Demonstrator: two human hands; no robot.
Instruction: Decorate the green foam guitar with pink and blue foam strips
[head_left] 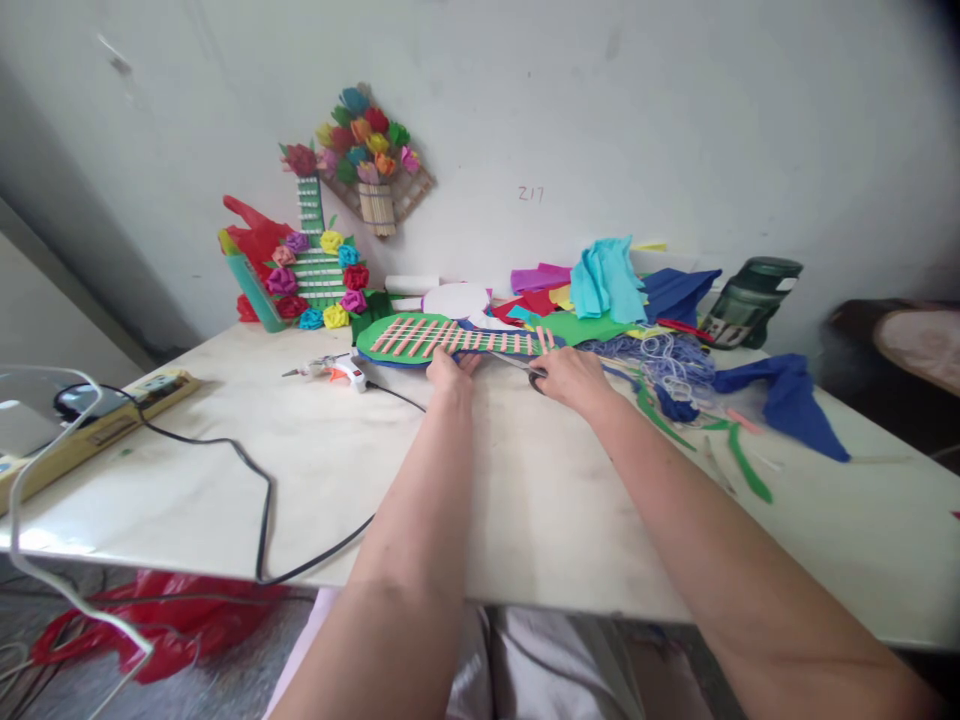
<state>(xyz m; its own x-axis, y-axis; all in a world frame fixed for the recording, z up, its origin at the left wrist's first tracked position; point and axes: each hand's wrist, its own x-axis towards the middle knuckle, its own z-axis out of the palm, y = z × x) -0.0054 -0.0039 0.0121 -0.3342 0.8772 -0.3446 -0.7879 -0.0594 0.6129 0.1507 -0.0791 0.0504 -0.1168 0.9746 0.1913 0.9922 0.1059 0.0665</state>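
Note:
A green guitar-shaped piece (409, 340) with a blue edge, pink strips across it and pale strings along its neck lies on the white table. My left hand (451, 370) holds its lower edge where the body meets the neck. In my right hand (571, 376) are scissors (517, 361) with dark handles; their blades point left along the neck's lower edge. The far end of the neck is close to my right fingers.
A glue gun (346, 373) with a black cord lies left of the piece. Behind stand a flower-covered guitar (319, 275) and a teal bottle (255, 290). Coloured paper (607, 280), tangled yarn (667, 360), green scraps (748, 465) and a dark green bottle (751, 302) are to the right. A power strip (112, 425) sits left.

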